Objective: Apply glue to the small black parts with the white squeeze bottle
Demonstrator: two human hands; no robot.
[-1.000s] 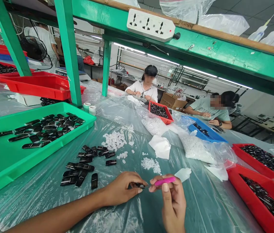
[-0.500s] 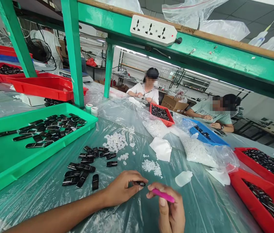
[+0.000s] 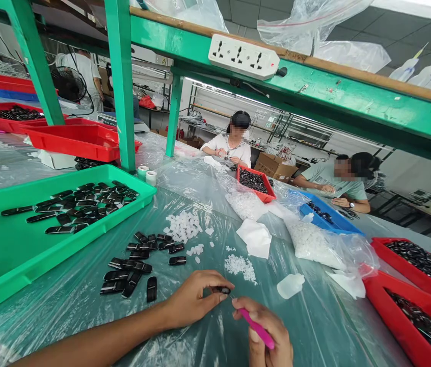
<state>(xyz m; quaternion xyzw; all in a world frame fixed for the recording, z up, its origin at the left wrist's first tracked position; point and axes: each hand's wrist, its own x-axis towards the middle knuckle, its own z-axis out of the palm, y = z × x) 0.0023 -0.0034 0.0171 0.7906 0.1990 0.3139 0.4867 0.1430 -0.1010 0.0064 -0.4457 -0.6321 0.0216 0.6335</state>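
Between thumb and fingers, my left hand (image 3: pixel 196 299) pinches a small black plastic part (image 3: pixel 221 289), its end facing right. My right hand (image 3: pixel 267 326) is closed around a bright pink pen-like handle (image 3: pixel 256 327), whose thin tip points at the black part; whether they touch I cannot tell. Left of my hands lie several loose black parts (image 3: pixel 131 265) on the plastic-covered table. Beyond them is a heap of white flat pieces (image 3: pixel 183 225), and nearer my hands a pile of tiny white bits (image 3: pixel 240 267). A small white bottle (image 3: pixel 291 286) lies to the right.
At left stands a green tray (image 3: pixel 5 278) with black parts; red trays (image 3: pixel 402 311) of them line the right. Bags of white pieces (image 3: pixel 311 239) and a blue tray (image 3: pixel 338 222) lie further back. A green shelf frame (image 3: pixel 126 92) crosses above; two co-workers sit opposite.
The pink handle has tilted more steeply downward in my right hand, and its thin tip now shows by the black part. My left hand keeps its pinch; the view has shifted slightly.
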